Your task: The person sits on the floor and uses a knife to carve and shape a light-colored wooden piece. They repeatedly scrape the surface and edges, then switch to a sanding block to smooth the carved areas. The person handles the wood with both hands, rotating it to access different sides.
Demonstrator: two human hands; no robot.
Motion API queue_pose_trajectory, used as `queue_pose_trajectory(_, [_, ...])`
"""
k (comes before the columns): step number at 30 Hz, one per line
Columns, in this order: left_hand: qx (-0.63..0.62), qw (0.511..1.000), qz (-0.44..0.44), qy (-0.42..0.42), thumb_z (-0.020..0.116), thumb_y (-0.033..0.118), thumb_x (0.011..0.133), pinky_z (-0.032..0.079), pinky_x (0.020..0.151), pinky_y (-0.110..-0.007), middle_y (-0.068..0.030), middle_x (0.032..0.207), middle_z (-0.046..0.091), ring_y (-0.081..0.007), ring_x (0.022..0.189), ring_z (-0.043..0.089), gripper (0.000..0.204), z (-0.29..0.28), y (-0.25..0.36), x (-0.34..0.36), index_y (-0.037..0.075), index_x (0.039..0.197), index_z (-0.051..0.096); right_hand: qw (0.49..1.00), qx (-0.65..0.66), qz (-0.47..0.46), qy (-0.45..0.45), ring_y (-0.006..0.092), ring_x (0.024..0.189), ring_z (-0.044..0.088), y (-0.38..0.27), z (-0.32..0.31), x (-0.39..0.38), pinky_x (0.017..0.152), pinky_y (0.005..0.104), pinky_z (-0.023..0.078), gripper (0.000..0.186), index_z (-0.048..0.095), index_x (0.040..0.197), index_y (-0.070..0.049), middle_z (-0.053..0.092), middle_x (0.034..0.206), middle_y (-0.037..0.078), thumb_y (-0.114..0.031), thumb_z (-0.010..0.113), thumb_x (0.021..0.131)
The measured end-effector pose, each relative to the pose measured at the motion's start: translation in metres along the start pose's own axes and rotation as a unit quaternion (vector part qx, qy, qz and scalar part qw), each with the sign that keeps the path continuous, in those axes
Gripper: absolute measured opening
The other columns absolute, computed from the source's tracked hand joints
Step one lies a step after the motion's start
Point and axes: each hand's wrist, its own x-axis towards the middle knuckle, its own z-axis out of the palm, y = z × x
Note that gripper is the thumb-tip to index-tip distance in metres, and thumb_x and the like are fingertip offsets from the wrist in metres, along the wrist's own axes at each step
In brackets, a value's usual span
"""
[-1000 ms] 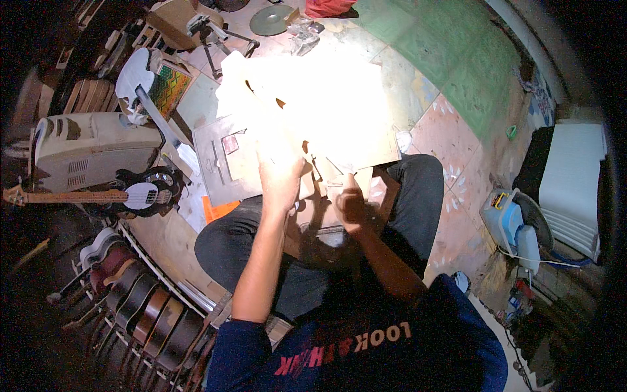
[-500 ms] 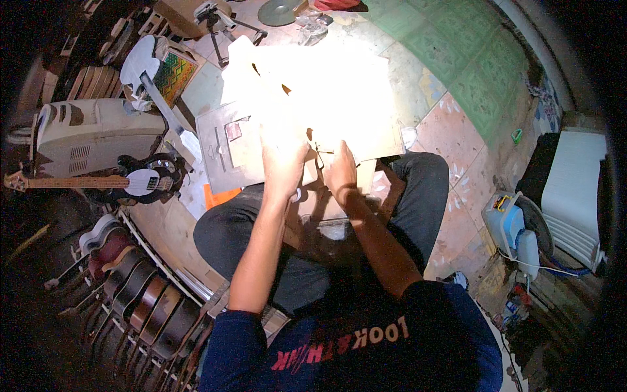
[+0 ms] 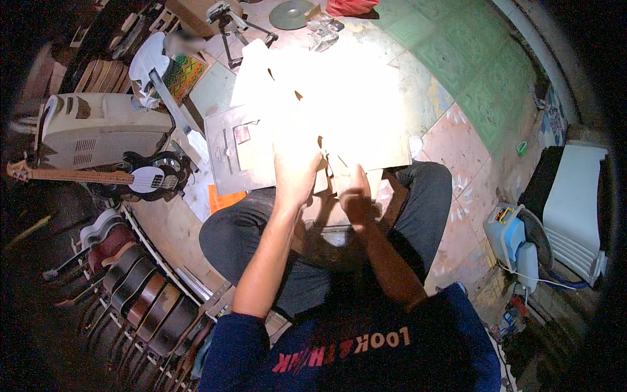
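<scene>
My left hand (image 3: pixel 295 171) is closed around the near end of a pale, long piece (image 3: pixel 287 98), its surface washed out by strong light. A few small dark marks show along it, and its kind cannot be told. My right hand (image 3: pixel 354 193) is close beside on the right, fingers bent together, partly in shadow. A thin dark tool (image 3: pixel 341 161) shows at its fingertips, too glared to name. Under both hands, above my crossed legs, lies a flat board (image 3: pixel 225 171) with cut-out shapes at its left side.
At the left are a black bass guitar (image 3: pixel 147 179), a white guitar body (image 3: pixel 149 57) and a beige casing (image 3: pixel 104 130). Several guitar bodies (image 3: pixel 153 297) stand in a rack at lower left. A blue-grey container (image 3: pixel 509 235) stands at right by a white ribbed panel (image 3: pixel 575 196). An orange sheet (image 3: pixel 224 198) lies by my left knee.
The view has shifted slightly, so the scene sits a little further right. My right hand has drawn back a little toward me and its fingers have bent; my left hand keeps its grip.
</scene>
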Motion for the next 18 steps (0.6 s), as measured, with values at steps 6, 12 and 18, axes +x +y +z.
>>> queue_pose_trajectory(6, [-0.001, 1.000, -0.009, -0.025, 0.058, 0.000, 0.075, 0.043, 0.092, -0.045, -0.0175, 0.100, 0.056, -0.0318, 0.096, 0.052, 0.021, -0.003, -0.004, 0.002, -0.006, 0.096, 0.057, 0.890, 0.316, 0.328, 0.033, 0.0392, 0.085, 0.062, -0.026, -0.001, 0.006, 0.075, 0.0471, 0.052, 0.030, 0.055, 0.106, 0.004, 0.063, 0.093, 0.023, -0.024, 0.053, 0.096])
queue_pose_trajectory(12, [-0.010, 1.000, 0.004, -0.028, 0.057, 0.001, 0.078, 0.041, 0.095, -0.044, -0.0177, 0.101, 0.055, -0.0324, 0.098, 0.051, 0.021, 0.005, -0.003, 0.000, -0.006, 0.098, 0.057, 0.965, -0.234, 0.120, 0.006, 0.0323, 0.096, 0.063, -0.020, 0.011, 0.027, 0.085, 0.0408, 0.051, 0.031, 0.055, 0.109, 0.003, 0.064, 0.105, 0.023, -0.027, 0.049, 0.100])
queue_pose_trajectory(18, [-0.030, 0.999, -0.036, 0.002, 0.057, 0.000, 0.076, 0.038, 0.103, -0.041, -0.0193, 0.112, 0.052, -0.0325, 0.108, 0.050, 0.040, 0.002, 0.011, 0.004, -0.009, 0.115, 0.051, 0.967, 0.127, 0.221, -0.005, 0.0474, 0.096, 0.057, -0.031, -0.003, 0.009, 0.087, 0.0501, 0.047, 0.029, 0.054, 0.105, 0.004, 0.060, 0.107, 0.030, -0.019, 0.062, 0.089])
